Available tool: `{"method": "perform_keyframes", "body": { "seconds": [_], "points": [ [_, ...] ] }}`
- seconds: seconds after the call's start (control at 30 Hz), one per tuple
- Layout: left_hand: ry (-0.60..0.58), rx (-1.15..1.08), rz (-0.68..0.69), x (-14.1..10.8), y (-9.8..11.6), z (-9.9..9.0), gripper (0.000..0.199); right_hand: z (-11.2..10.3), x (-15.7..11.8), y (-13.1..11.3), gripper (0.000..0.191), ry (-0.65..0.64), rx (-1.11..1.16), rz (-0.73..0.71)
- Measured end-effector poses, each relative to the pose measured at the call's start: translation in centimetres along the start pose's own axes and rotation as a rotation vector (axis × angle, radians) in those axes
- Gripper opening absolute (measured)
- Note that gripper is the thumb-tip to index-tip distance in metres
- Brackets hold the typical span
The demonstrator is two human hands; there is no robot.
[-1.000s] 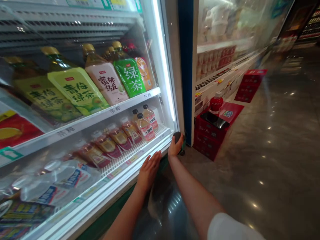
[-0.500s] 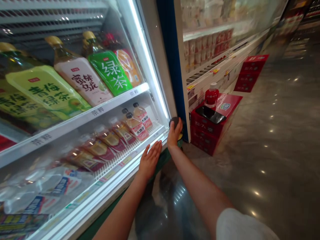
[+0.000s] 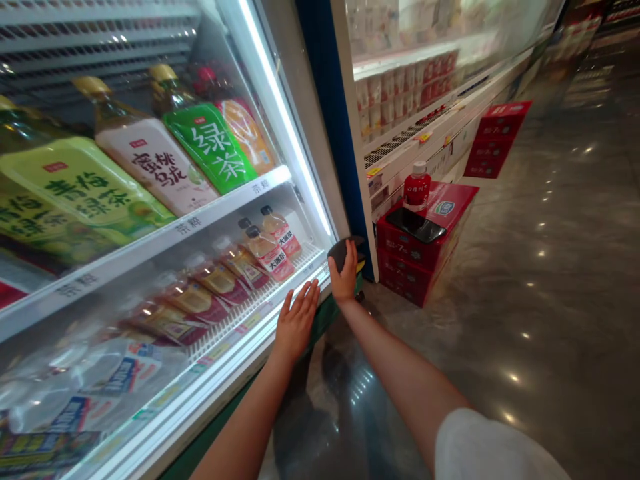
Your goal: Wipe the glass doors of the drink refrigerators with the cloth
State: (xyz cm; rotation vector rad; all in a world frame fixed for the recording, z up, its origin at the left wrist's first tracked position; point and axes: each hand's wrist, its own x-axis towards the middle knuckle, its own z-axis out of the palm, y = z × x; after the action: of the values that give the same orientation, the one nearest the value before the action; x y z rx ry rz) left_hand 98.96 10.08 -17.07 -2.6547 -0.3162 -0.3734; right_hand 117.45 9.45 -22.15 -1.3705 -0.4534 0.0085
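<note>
A glass door (image 3: 215, 220) of a lit drinks fridge fills the left of the view. My left hand (image 3: 297, 321) rests on its lower frame with the fingers spread, holding nothing. My right hand (image 3: 344, 272) grips a dark grey pad (image 3: 341, 253), possibly a sponge, against the door's lower right corner. Behind the glass stand large bottles of green tea (image 3: 209, 148) and peach oolong tea (image 3: 155, 163), with small bottled drinks (image 3: 267, 257) on the shelf below. The pad's underside is hidden by my fingers.
To the right, a blue upright (image 3: 333, 133) separates this fridge from a chilled shelf (image 3: 400, 100). Red cartons (image 3: 415, 260) stand there on the polished floor (image 3: 525, 320), topped by a phone (image 3: 415, 225) and a red bottle (image 3: 417, 188). More red cartons (image 3: 495, 140) stand farther along.
The pad now lies flatter and farther left, toward the glass, in my right hand. The view has swung slightly right, and my left hand's fingers have spread a little.
</note>
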Motion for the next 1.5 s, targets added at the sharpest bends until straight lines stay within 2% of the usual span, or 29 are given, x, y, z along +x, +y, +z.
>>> {"method": "perform_keyframes", "body": {
  "seconds": [0.13, 0.2, 0.27, 0.4, 0.47, 0.57, 0.63, 0.77, 0.83, 0.9, 0.97, 1.03, 1.07, 1.17, 1.23, 1.3, 1.37, 1.43, 1.5],
  "points": [
    [0.002, 0.024, -0.019, -0.5, -0.2, -0.5, 0.076, 0.2, 0.0, 0.3, 0.06, 0.096, 0.0, 0.176],
    [-0.005, 0.042, -0.022, -0.6, -0.3, -0.9, 0.077, 0.5, 0.7, -0.5, 0.06, 0.115, 0.011, 0.178],
    [-0.011, 0.052, -0.02, -0.7, -0.5, -1.1, 0.078, 0.6, 0.7, -1.5, 0.062, 0.065, 0.011, 0.073],
    [0.002, 0.057, -0.003, -0.8, -1.0, -1.5, 0.079, -0.8, -1.7, -2.1, 0.065, -0.211, -0.053, -0.278],
    [0.02, 0.059, 0.002, -1.1, -1.2, -1.7, 0.078, -1.3, -2.3, -1.8, 0.063, -0.25, -0.068, -0.286],
    [0.041, 0.062, -0.01, -1.6, -1.6, -2.1, 0.077, -0.7, -1.4, -2.2, 0.064, -0.086, -0.077, -0.13],
    [0.047, 0.068, -0.017, -1.9, -1.8, -2.4, 0.078, 0.1, -1.1, -3.1, 0.065, -0.034, -0.088, -0.138],
    [0.051, 0.083, -0.026, -2.4, -2.2, -3.0, 0.076, 0.0, -3.1, -3.4, 0.063, -0.26, -0.15, -0.43],
    [0.053, 0.096, -0.038, -2.8, -2.4, -3.3, 0.074, -0.8, -4.0, -2.4, 0.062, -0.324, -0.176, -0.466],
    [0.055, 0.106, -0.049, -3.3, -2.6, -3.6, 0.074, -1.2, -3.6, -1.7, 0.063, -0.274, -0.182, -0.378],
    [0.062, 0.109, -0.059, -3.9, -2.7, -4.0, 0.076, -0.9, -2.4, -2.1, 0.068, -0.154, -0.171, -0.268],
    [0.068, 0.113, -0.075, -4.5, -3.0, -4.4, 0.076, 0.1, -1.6, -3.5, 0.071, -0.078, -0.15, -0.261],
    [0.068, 0.119, -0.082, -4.8, -3.1, -4.6, 0.076, 0.5, -1.7, -4.3, 0.071, -0.086, -0.147, -0.305],
    [0.066, 0.131, -0.098, -5.7, -3.3, -5.2, 0.075, 0.8, -3.7, -5.1, 0.069, -0.26, -0.182, -0.511],
    [0.074, 0.128, -0.123, -6.3, -3.3, -5.5, 0.075, 0.0, -5.1, -4.3, 0.066, -0.389, -0.208, -0.618],
    [0.086, 0.123, -0.166, -7.1, -3.2, -5.7, 0.076, -0.8, -5.4, -3.4, 0.066, -0.439, -0.209, -0.653],
    [0.095, 0.124, -0.209, -8.0, -3.1, -5.8, 0.077, -0.8, -4.9, -3.4, 0.069, -0.358, -0.202, -0.592],
    [0.103, 0.13, -0.245, -8.8, -3.0, -6.0, 0.079, 0.1, -4.5, -4.7, 0.073, -0.215, -0.197, -0.499],
    [0.113, 0.138, -0.281, -9.5, -2.9, -6.2, 0.081, 1.2, -5.4, -6.3, 0.074, -0.174, -0.212, -0.494]
  ]
}}
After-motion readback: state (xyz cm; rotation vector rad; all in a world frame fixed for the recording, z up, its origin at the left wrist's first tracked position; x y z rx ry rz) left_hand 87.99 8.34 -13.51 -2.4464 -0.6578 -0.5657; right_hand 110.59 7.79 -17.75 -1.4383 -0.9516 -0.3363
